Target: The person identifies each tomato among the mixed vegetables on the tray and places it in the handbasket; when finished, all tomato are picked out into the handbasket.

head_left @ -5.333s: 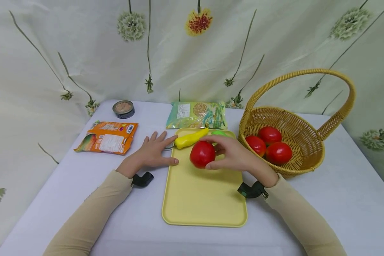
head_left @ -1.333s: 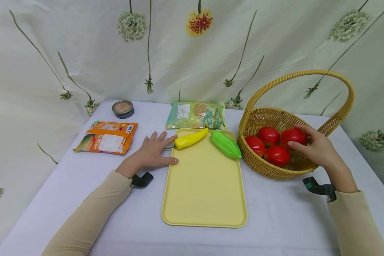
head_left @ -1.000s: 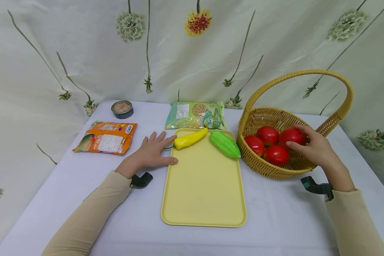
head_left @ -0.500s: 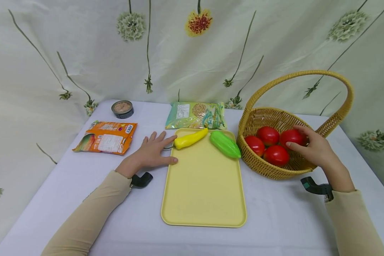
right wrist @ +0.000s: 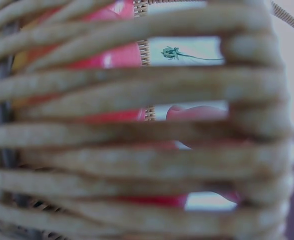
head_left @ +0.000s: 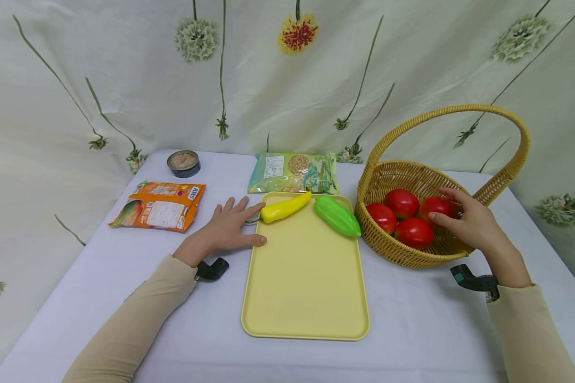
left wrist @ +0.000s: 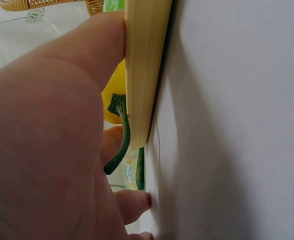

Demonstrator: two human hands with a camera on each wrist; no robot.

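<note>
Right hand [head_left: 474,223] curled round tomato [head_left: 435,207] in basket [head_left: 412,255], left hand [head_left: 227,230] flat beside tray [head_left: 306,287]

A glossy red tomato [head_left: 436,206] is seated in the wicker basket [head_left: 465,246], at the right of the pile and just under the arching handle. It is touched by three other red tomatoes [head_left: 401,202] of like size to its left and front. Its right side is covered by curled fingers; through the weave, only red patches are seen in the right wrist view.
</note>
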